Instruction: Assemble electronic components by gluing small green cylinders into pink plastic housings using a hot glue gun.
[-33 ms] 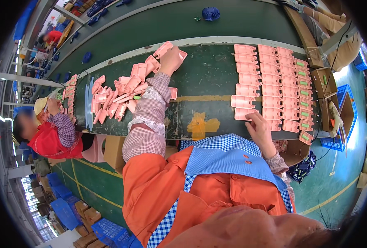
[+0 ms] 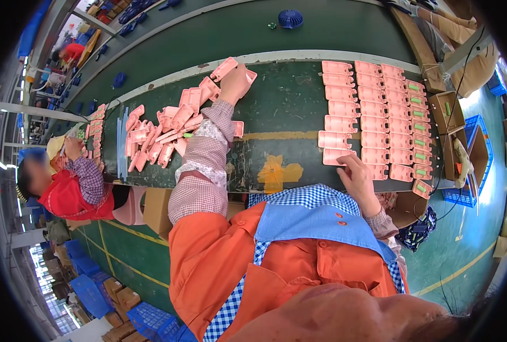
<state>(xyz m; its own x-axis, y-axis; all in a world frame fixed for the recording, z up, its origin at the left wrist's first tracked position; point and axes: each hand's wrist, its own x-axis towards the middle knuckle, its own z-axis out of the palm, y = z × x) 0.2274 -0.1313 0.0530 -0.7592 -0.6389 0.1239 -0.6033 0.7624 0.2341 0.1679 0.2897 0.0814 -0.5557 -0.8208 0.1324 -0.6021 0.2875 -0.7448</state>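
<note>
My left hand (image 2: 234, 86) reaches to the far side of the bench, its fingers closed around a pink plastic shell (image 2: 252, 75) that pokes out on the right. Much of those fingers is hidden by the back of the hand. Close by on the left lies a jumbled heap of pink shells (image 2: 180, 116), and another single shell (image 2: 238, 129) sits beside my sleeve. My right hand (image 2: 357, 181) is open, fingers bent and apart, with its fingertips at the near edge of a pink shell (image 2: 336, 156). That shell ends the leftmost of several neat columns of shells (image 2: 373, 108).
Shells in the rightmost column carry green pieces (image 2: 420, 127). Blue strips (image 2: 122, 142) lie left of the heap. Beyond the bench, a conveyor belt (image 2: 345, 28) bears a dark blue fan (image 2: 290, 19). A co-worker (image 2: 74, 188) sits at left; cardboard boxes (image 2: 447, 113) stand at right.
</note>
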